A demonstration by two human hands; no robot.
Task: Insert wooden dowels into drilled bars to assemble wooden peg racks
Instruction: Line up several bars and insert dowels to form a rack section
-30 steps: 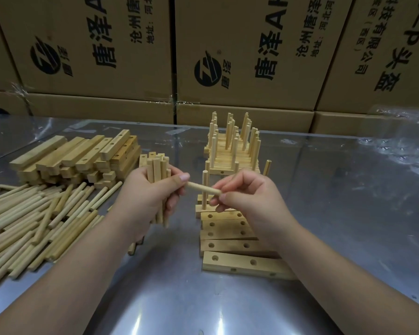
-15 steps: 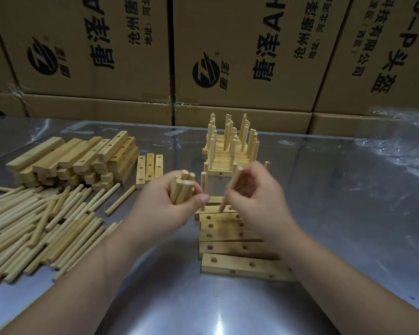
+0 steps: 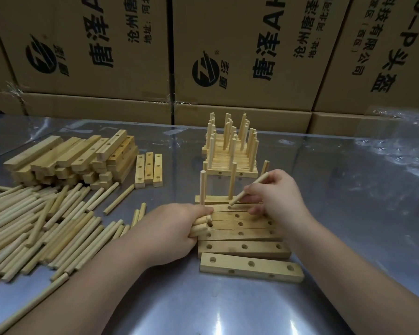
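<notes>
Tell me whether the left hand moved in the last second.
Yes. The left hand, gripping a dowel bundle, has dropped rightward to the left ends of the drilled bars.

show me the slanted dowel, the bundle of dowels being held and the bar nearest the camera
slanted dowel [image 3: 237,199], head view, lower shaft
bundle of dowels [image 3: 200,227], head view, cut ends
nearest bar [image 3: 270,267], head view, top face between holes

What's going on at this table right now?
A person is assembling peg racks. The right hand pinches a tilted dowel, its lower tip close to a hole in the row of drilled bars. The left hand grips a bundle of dowels beside that row. Finished racks stand behind; loose dowels lie to the left.
</notes>
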